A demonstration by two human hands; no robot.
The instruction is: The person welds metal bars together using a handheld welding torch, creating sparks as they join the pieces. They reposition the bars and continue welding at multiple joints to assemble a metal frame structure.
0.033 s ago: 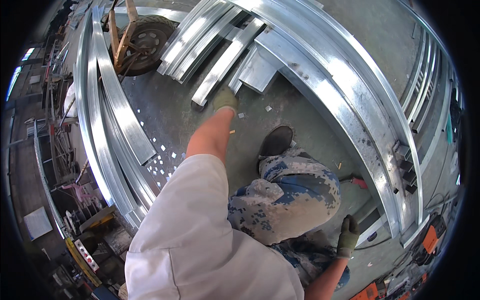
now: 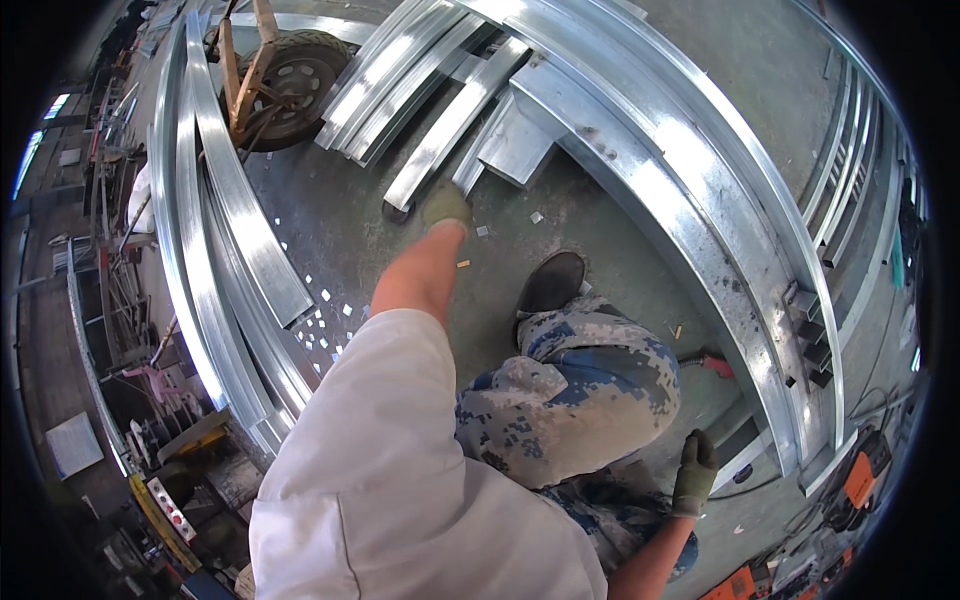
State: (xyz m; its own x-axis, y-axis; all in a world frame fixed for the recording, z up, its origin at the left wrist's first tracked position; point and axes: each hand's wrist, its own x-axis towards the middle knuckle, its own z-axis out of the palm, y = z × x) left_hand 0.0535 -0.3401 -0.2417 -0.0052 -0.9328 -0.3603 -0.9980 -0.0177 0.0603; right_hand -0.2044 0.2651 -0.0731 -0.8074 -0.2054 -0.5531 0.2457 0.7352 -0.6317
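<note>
My left hand [image 2: 447, 204], in an olive work glove, reaches down at the near ends of the silver metal profiles. It is beside the end of a narrow metal strip [image 2: 470, 170] and just below a wider channel [image 2: 432, 152]; its fingers are hidden by the back of the glove. A short, wide box-shaped profile [image 2: 518, 152] lies to its right. Low on the right is my gloved right hand [image 2: 694, 474], its fingers curled, next to my bent leg and a pale metal piece [image 2: 742, 460]. Whatever those fingers grip is hidden.
Long metal profiles [image 2: 690, 190] curve across the right; more [image 2: 240, 240] lie at left. A wheel [image 2: 300, 85] with a rusty frame stands at the back left. Small metal offcuts [image 2: 325, 296] litter the floor. A red-handled tool [image 2: 716, 366] and orange equipment [image 2: 862, 478] are at right.
My left hand has come slightly back toward me, uncovering more of the narrow strip's end. My right hand looks the same.
</note>
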